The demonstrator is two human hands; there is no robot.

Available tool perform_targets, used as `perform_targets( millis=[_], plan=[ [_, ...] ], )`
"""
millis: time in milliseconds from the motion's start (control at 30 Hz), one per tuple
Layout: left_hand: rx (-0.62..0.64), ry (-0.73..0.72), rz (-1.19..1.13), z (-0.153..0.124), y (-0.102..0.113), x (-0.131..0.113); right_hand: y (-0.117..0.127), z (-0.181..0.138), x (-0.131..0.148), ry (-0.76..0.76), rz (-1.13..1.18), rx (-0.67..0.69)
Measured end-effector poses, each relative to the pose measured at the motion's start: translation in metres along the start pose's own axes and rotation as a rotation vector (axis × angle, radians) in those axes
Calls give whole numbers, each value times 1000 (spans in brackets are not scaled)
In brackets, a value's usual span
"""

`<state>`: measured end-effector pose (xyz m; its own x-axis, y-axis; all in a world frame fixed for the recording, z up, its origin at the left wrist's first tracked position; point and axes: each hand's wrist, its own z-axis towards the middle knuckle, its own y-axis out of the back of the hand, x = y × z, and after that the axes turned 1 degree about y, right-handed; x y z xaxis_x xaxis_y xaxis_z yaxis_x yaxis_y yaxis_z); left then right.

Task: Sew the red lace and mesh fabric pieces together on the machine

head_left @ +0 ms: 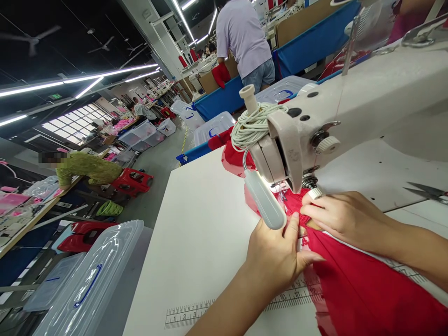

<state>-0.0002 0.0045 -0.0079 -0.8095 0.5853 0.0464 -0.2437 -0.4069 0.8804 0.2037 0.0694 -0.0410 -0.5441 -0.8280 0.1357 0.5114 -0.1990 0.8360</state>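
While both hands, left hand (280, 254) and right hand (341, 217), press flat the red lace-edged fabric (353, 284) at the white sewing machine's (350, 116) needle, stitching proceeds; next calls for steady feeding.

The red cloth (357, 280) under both hands is looking soft and matt, and is turning to open lace (296, 201) near the needle. The sewing machine (350, 112) is showing smooth, slightly glossy cream enamel, with bright metal at its knob (327, 143). The table (199, 233) is lying smooth and matt white. A glossy plastic lamp (265, 199) is glowing, and the clear plastic bin lid (94, 275) at near left is shining.
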Motion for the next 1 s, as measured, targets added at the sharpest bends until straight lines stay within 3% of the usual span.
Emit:
perform_targets(
  millis=[533,733,900,1000],
  plan=[
    [19,-29,174,-11,-5,-3,2,7,-1,-22,-89,-43],
    [44,-11,177,-11,-7,-2,11,10,-1,-10,-116,83],
    [74,19,182,-12,-10,0,5,10,-1,-49,-111,23],
    [69,36,195,-12,-11,0,1,10,-2,-70,-134,55]
  ],
)
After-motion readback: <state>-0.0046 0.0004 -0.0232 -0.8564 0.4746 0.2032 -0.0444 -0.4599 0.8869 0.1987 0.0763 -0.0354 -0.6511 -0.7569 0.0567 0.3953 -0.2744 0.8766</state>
